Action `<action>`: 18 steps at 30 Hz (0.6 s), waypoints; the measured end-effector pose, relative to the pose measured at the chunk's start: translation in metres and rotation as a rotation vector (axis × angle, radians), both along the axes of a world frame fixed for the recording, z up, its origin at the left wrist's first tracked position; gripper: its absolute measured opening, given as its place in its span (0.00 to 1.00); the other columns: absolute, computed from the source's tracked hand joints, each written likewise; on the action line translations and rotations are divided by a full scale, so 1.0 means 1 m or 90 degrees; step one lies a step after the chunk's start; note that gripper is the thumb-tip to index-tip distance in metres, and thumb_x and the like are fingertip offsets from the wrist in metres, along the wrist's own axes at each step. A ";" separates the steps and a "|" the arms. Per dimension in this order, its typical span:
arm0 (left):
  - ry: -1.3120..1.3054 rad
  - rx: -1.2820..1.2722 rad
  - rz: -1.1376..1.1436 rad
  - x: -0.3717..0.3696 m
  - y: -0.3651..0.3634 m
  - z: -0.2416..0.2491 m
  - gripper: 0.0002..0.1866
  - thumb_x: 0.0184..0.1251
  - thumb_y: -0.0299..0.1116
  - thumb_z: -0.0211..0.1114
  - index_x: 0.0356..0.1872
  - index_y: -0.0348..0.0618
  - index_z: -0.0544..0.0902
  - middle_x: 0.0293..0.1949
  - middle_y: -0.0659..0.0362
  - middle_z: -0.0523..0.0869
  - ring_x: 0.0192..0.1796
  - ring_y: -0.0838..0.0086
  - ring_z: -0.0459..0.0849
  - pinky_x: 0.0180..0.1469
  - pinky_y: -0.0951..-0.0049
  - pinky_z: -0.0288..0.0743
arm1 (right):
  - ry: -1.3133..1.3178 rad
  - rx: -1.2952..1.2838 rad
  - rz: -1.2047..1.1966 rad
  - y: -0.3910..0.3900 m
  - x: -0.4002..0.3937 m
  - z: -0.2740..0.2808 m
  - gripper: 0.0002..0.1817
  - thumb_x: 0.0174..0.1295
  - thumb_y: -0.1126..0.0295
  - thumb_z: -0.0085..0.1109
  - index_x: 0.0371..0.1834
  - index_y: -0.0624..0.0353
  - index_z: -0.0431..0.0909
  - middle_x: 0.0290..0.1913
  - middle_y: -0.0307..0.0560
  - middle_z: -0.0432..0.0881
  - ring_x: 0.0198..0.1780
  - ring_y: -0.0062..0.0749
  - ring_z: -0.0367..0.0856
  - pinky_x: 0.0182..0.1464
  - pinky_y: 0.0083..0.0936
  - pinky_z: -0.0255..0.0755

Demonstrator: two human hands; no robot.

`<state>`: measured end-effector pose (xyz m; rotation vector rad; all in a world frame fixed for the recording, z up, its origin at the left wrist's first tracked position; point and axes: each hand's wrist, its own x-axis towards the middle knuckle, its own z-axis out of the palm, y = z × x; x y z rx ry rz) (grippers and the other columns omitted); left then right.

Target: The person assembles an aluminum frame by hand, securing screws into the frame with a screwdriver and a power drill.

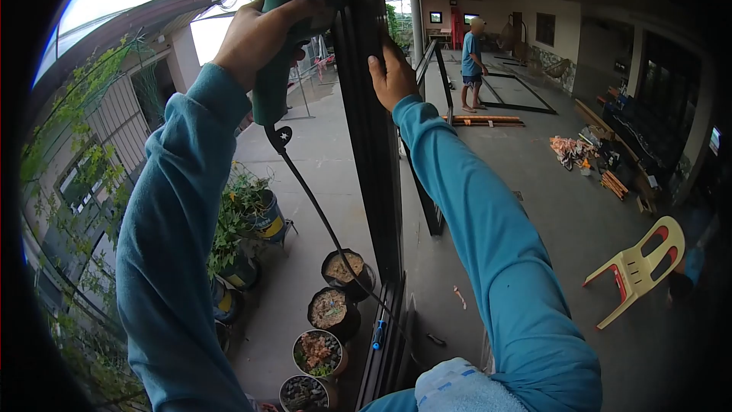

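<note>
My left hand is wrapped round the handle of a green corded power drill, held up high. The drill's front end meets the black metal frame post; any bit at its tip is hidden. From the base of the handle a dark cord runs down across the post's foot. My right hand grips the right side of the same post, its thumb showing and its other fingers mostly hidden behind the edge. Low on the bottom track of the frame lies a blue-handled screwdriver.
Potted plants line the floor left of the post. A yellow plastic chair stands at right. Farther back, a person in a blue shirt stands near black frames on the floor. Scraps and orange-wrapped lengths lie by the right wall.
</note>
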<state>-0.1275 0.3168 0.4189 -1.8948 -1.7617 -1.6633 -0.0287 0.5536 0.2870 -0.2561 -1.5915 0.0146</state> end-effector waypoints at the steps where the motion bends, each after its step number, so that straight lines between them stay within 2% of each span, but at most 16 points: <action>1: -0.002 0.000 -0.001 0.001 0.000 0.000 0.29 0.53 0.55 0.66 0.41 0.35 0.82 0.30 0.53 0.83 0.29 0.70 0.86 0.37 0.71 0.82 | -0.001 0.002 -0.002 0.000 0.001 0.000 0.27 0.67 0.64 0.50 0.68 0.61 0.62 0.64 0.63 0.69 0.62 0.58 0.71 0.62 0.40 0.70; 9: 0.013 -0.004 0.025 0.007 0.001 0.001 0.28 0.54 0.55 0.66 0.41 0.36 0.82 0.30 0.53 0.83 0.28 0.71 0.85 0.35 0.70 0.81 | -0.011 -0.008 0.020 0.000 0.002 0.000 0.28 0.67 0.65 0.50 0.69 0.60 0.61 0.64 0.63 0.69 0.62 0.56 0.71 0.62 0.39 0.70; 18: -0.016 -0.009 0.009 0.002 0.002 0.003 0.30 0.53 0.55 0.66 0.44 0.35 0.81 0.33 0.52 0.85 0.32 0.69 0.87 0.41 0.69 0.83 | 0.002 -0.003 0.016 0.000 0.000 0.000 0.27 0.66 0.65 0.51 0.68 0.60 0.62 0.64 0.63 0.69 0.63 0.56 0.70 0.63 0.39 0.69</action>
